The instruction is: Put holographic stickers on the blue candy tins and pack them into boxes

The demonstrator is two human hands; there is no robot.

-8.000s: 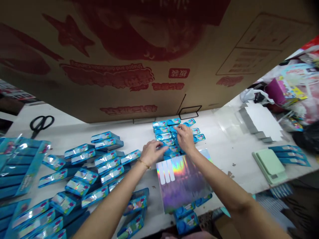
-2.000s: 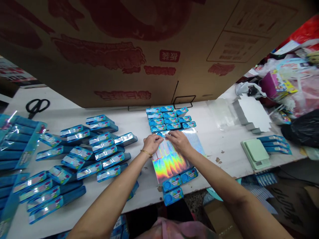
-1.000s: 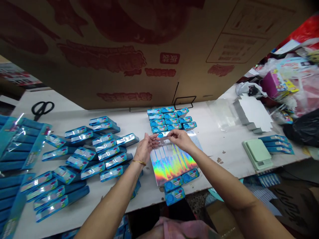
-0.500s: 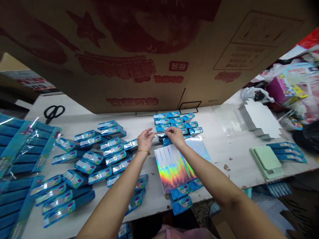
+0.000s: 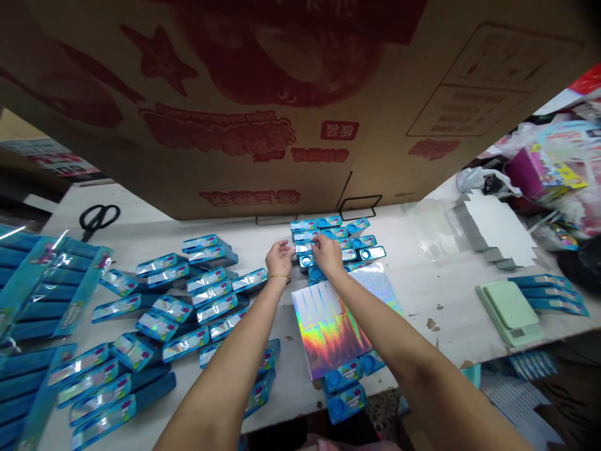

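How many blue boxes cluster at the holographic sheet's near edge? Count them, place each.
3: a left box, a right box beside it, and a bottom box nearest the person. The right arm or holographic sheet may hide more.

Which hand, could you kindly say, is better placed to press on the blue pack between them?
Probably the right hand: its fingertips are over the pack, while the left hand sits beside the pack's left end.

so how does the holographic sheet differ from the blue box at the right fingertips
The holographic sheet is broad and flat; the blue box has a small, narrow top. The sheet shows rainbow bands, the box mainly blue. The right hand is at the box, not the sheet. Both look shiny.
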